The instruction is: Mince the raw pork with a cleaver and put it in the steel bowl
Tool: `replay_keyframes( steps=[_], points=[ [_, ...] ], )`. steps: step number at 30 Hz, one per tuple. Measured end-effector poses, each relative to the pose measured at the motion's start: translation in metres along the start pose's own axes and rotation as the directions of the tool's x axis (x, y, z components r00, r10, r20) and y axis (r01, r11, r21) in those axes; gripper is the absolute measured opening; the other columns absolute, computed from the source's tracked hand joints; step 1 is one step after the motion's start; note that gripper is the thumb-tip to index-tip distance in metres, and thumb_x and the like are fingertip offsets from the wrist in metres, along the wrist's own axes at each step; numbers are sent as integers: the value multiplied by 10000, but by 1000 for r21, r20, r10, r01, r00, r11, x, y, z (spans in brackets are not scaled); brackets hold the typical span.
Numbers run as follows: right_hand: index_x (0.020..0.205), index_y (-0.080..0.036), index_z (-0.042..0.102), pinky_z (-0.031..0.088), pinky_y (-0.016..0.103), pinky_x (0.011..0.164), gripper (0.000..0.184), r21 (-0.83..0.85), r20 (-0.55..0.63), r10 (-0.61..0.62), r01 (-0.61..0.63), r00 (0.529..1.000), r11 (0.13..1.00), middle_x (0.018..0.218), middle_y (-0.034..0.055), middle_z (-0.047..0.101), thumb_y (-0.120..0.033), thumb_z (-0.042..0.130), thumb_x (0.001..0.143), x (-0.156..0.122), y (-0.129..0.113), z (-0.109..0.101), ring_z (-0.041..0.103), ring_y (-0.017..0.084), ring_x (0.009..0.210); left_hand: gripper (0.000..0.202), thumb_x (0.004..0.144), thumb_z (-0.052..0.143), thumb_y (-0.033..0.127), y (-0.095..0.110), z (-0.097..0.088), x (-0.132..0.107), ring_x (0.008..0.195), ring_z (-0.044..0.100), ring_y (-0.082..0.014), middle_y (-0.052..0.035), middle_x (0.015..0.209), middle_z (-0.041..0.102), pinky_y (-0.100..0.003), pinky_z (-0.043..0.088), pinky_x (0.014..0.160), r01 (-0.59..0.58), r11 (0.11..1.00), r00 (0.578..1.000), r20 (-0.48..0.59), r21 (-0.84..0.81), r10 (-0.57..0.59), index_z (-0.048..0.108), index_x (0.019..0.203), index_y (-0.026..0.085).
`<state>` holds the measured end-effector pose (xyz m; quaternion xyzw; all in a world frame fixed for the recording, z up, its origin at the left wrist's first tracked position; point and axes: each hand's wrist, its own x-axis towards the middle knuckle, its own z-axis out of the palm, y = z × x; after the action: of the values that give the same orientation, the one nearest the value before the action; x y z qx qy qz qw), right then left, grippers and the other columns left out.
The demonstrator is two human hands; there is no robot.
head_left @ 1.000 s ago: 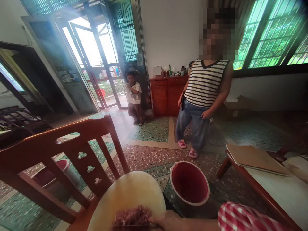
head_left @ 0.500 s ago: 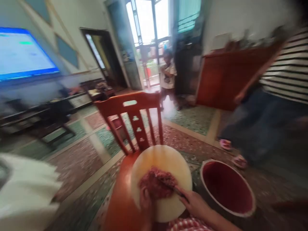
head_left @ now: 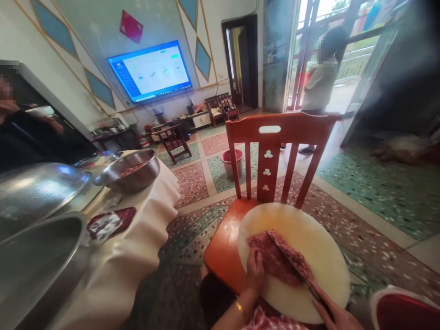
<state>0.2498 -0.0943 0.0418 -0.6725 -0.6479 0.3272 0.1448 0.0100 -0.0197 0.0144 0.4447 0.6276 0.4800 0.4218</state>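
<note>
A round pale cutting board (head_left: 326,256) lies on the seat of a reddish wooden chair (head_left: 222,247). Spread across its near-left half is a heap of minced meat (head_left: 268,256). My left hand (head_left: 255,268), a gold bracelet on its wrist, presses its bent, close-set fingers against the left edge of the meat. At the lower right, my right hand (head_left: 335,311) grips the dark handle of a knife (head_left: 288,257). The blade slants up and to the left, lying across the meat, so part of the meat behind it is hidden.
To the left, a cloth-covered table (head_left: 151,220) bears a steel bowl (head_left: 137,176) of meat, a perforated metal basin (head_left: 37,183) and a large pot (head_left: 79,247). A red-lined bucket (head_left: 405,307) stands at lower right. Two people are in view, one by the doorway, one at far left.
The view has swung left, bringing the table and bowls into sight. The person in the striped top is out of view. Both hands stay at the meat, the right still holding the knife.
</note>
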Motion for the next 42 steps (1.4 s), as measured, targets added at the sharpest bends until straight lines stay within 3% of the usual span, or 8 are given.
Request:
replay_keyframes(
  steps=[8, 15, 25, 31, 37, 42],
  points=[
    [1355, -325, 499, 483, 336, 958, 479, 78, 33, 35, -38, 999, 996, 1272, -20, 595, -428, 393, 900, 0, -17, -5, 553, 234, 1183, 421, 858, 424, 519, -8, -2, 6, 959, 608, -228, -106, 961, 661, -350, 454, 922, 38, 999, 999, -1, 23, -38, 625, 957, 163],
    [1372, -291, 485, 483, 364, 935, 495, 55, 33, 70, -72, 997, 996, 1246, 24, 623, -406, 391, 899, -3, -35, -15, 599, 243, 1131, 485, 787, 465, 595, -13, -3, 15, 996, 615, -250, -115, 997, 665, -372, 472, 924, 64, 997, 998, 3, 51, -64, 621, 950, 165],
    [1411, -300, 430, 422, 374, 1018, 530, 167, 59, 52, -61, 997, 984, 1255, 27, 618, -435, 399, 899, -7, -24, -6, 574, 233, 1166, 489, 777, 472, 597, -14, -3, 11, 1018, 610, -247, -115, 1001, 664, -371, 453, 965, 77, 996, 997, -19, 46, -76, 623, 952, 166],
    [1372, -310, 486, 432, 325, 1005, 520, 160, 51, 30, -37, 998, 986, 1236, 9, 632, -419, 447, 865, -6, -22, -17, 569, 217, 1171, 456, 811, 454, 559, -16, -3, 10, 1035, 601, -245, -120, 1032, 657, -373, 440, 973, 66, 997, 998, -18, 31, -65, 617, 973, 165],
    [1274, -292, 594, 473, 351, 946, 481, 118, 99, 98, -110, 990, 987, 1180, 34, 664, -399, 496, 816, -14, -10, -25, 620, 256, 1094, 435, 820, 445, 556, -16, -3, 11, 952, 611, -233, -100, 958, 656, -367, 464, 912, 33, 998, 999, -21, 51, -32, 611, 933, 170],
    [1371, -232, 493, 414, 371, 1018, 530, 224, 95, 97, -116, 991, 968, 1317, 59, 559, -408, 406, 878, -15, -23, -32, 528, 240, 1217, 401, 842, 435, 524, -11, -3, 11, 889, 608, -210, -84, 907, 646, -336, 479, 858, 6, 999, 1000, 0, 36, -6, 607, 925, 171]
  ],
)
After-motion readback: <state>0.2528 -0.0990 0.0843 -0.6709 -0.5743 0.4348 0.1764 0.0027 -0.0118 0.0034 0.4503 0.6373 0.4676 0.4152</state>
